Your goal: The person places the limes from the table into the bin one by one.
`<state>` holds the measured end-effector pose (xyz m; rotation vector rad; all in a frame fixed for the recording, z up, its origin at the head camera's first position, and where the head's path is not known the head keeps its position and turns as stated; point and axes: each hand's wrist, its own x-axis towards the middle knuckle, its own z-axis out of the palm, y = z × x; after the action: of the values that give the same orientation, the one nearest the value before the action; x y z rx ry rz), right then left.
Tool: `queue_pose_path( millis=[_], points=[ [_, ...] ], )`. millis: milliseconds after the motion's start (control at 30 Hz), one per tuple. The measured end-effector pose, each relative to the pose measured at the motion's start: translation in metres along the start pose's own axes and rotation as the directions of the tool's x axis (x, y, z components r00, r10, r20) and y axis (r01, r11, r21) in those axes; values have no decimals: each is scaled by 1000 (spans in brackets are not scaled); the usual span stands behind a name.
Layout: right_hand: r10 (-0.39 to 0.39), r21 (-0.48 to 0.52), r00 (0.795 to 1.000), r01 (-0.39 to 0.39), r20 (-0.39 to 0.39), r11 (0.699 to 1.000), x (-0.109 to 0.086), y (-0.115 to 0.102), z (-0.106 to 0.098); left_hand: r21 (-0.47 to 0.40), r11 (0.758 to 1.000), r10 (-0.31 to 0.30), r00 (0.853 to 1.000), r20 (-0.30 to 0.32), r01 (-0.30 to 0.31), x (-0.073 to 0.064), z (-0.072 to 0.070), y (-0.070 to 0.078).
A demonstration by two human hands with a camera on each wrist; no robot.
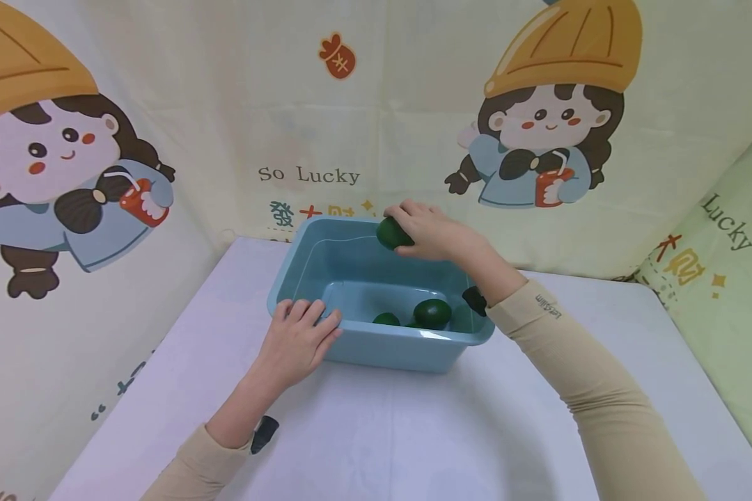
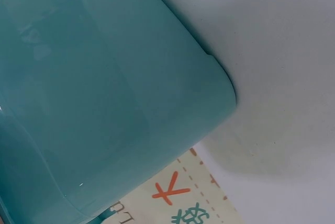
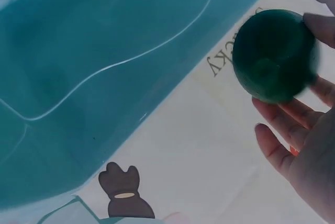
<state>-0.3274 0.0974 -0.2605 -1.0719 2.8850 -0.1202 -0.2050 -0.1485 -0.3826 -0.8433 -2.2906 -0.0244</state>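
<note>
A blue plastic basin (image 1: 388,351) stands on the table, seen from outside in the left wrist view as a smooth blue wall (image 2: 115,77). My left hand (image 1: 297,344) grips its near-left rim, fingers curled over the edge. Above the far rim, my right hand (image 1: 435,233) holds a dark green avocado (image 1: 393,234) between thumb and fingers. The right wrist view shows this avocado (image 3: 275,56) end-on, with the fingers (image 3: 293,124) around its side. Inside the basin lie a whole avocado (image 1: 432,314) and another one (image 1: 386,319) partly hidden by the front wall.
A white-covered table (image 1: 376,431) carries the basin. Right behind it hangs a cream cloth (image 1: 407,139) printed with cartoon figures and lettering. Similar cloth closes in the left and right sides. A dark strap piece (image 1: 264,435) sits at the left wrist.
</note>
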Motion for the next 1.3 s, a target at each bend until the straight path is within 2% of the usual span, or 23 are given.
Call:
queue_pose_path(
  millis=[233,733,1000,1300],
  points=[
    [-5,27,999,6,-39,1000,0,0,1,-3,1000,3,1000,-20,-3,1,0,0],
    [22,42,999,-21,-47,999,-7,2,1,1,1000,7,1000,-24,-7,1,1,0],
    [36,51,996,-32,-87,998,-27,5,-12,-20,1000,4,1000,-20,-5,1,3,-1],
    [57,61,987,-49,-148,997,-61,15,-24,-64,998,-13,1000,-6,13,2,2,-2]
  ],
)
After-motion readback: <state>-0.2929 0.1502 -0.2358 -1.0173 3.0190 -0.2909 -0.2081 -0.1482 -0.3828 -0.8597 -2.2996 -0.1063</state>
